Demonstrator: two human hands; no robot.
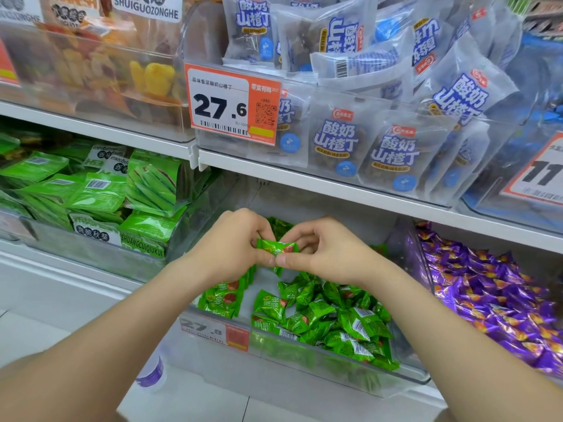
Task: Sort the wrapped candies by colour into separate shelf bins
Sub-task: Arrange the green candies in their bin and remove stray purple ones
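Observation:
Over the clear middle bin (304, 365) on the lower shelf, my left hand (234, 242) and my right hand (316, 251) both pinch green wrapped candies (274, 249). How many candies they hold cannot be told. Below them the bin holds a loose heap of green candies (335, 318), plus a neat row of green candies (224, 296) standing at its left side. The bin to the right is full of purple wrapped candies (493, 290).
A bin of green snack packets (100, 190) sits to the left. On the shelf above are blue-and-white packets (393, 153), a dried fruit bin (91, 65) and an orange 27.6 price tag (233, 105). A purple-labelled item (152, 374) lies below the shelf edge.

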